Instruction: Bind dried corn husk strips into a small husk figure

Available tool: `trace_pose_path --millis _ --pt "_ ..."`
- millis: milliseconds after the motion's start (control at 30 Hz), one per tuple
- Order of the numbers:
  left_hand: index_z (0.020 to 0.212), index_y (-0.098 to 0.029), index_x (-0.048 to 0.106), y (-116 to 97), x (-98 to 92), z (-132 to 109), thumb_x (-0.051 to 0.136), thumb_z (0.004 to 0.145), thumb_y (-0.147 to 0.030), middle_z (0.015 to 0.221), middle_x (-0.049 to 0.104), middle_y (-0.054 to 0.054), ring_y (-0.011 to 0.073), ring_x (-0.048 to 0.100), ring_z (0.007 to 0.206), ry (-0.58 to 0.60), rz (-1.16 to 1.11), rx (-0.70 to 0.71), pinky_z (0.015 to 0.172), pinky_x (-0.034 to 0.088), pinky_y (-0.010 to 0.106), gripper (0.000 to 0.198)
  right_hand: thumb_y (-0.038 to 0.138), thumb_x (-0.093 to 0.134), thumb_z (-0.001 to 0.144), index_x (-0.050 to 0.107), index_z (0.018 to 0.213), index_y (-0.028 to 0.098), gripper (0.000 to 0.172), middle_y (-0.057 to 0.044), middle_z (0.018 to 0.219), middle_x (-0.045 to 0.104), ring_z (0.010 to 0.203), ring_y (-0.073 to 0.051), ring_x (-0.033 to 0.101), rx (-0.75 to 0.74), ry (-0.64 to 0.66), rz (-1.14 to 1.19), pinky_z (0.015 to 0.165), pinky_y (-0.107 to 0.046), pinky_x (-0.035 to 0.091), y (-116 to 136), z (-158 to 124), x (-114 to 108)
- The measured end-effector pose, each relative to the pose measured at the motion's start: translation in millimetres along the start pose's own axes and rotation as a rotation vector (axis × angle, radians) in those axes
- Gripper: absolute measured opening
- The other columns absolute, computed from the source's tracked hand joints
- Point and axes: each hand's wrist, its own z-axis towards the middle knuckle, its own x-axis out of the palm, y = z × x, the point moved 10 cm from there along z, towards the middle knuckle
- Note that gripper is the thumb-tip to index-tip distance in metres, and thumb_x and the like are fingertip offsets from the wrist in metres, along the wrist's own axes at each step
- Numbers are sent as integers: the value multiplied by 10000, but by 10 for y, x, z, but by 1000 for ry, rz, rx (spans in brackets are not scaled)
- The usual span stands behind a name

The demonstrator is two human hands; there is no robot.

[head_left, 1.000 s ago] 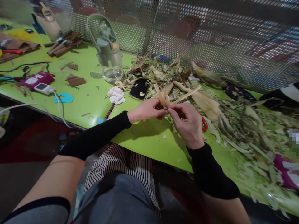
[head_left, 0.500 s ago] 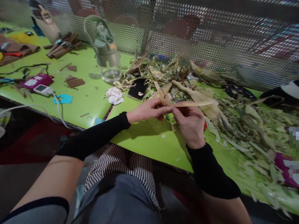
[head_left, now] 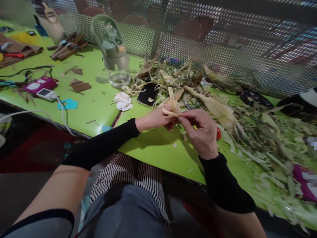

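Note:
My left hand (head_left: 156, 119) and my right hand (head_left: 201, 130) meet above the front of a green table (head_left: 153, 150). Both pinch pale dried husk strips (head_left: 172, 103), which stick up and back from between my fingertips. One short strip lies across my left fingers. Something red (head_left: 218, 133) shows just behind my right hand. A big heap of dried husks and leaves (head_left: 237, 122) covers the table behind and to the right of my hands.
A grey-green bottle lid with a handle (head_left: 112, 48) stands on a glass base at the back. A black phone (head_left: 148, 93) and crumpled tissue (head_left: 123, 100) lie left of the heap. Far left are a pink device (head_left: 39, 84), a white charger with cable (head_left: 47, 94), brown rolled pieces (head_left: 68, 48). Perforated metal screen (head_left: 223, 43) behind.
The long strip that stuck out to the right half a second ago has been folded in; now only short strip ends show above my fingers. My hands stay in the same place.

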Motion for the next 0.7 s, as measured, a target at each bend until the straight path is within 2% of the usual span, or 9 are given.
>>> trace_pose_path --millis 100,200,300,400,500,567,700 --pt "900 -131 626 -36 7 -34 628 958 -96 736 637 -28 86 635 650 33 106 24 738 569 272 68 323 739 948 781 908 242 99 -55 876 739 724 -196 641 27 21 3 588 -354 527 -60 7 21" --pt "946 -131 659 -110 14 -77 656 940 -142 801 644 -20 77 635 693 63 101 86 738 566 244 13 309 740 940 773 917 251 71 -57 903 730 745 -208 639 46 31 3 600 -361 528 -103 5 22" --pt "942 -140 654 -127 -11 -88 605 1001 -264 872 646 3 83 655 724 55 72 95 749 591 257 146 274 724 936 760 933 242 48 -56 929 721 708 -188 613 62 46 15 592 -352 517 -103 1 18" --pt "901 -140 635 -95 -23 -66 558 1027 -268 925 659 24 88 672 766 40 73 74 796 614 275 196 307 679 972 759 978 235 107 -53 936 705 717 -181 612 103 40 25 612 -351 518 -118 -5 1" --pt "919 -137 637 -3 84 -45 523 1031 -210 892 671 15 69 655 712 109 118 20 797 615 262 175 422 646 1009 767 1084 244 228 -63 974 699 754 -194 622 136 12 -12 660 -379 534 -179 -7 -20" --pt "903 -139 633 70 190 -45 511 1021 -167 839 675 0 53 622 640 178 187 -12 765 605 242 172 497 676 985 776 1100 256 285 -77 1027 711 841 -228 659 110 11 -40 709 -409 554 -194 -1 -8" --pt "859 -141 629 145 268 -48 517 1014 -154 792 669 -13 44 594 596 218 187 -49 770 609 243 191 472 734 946 784 978 285 196 -77 1084 762 1046 -299 703 23 -13 -62 897 -510 566 -124 11 -27"
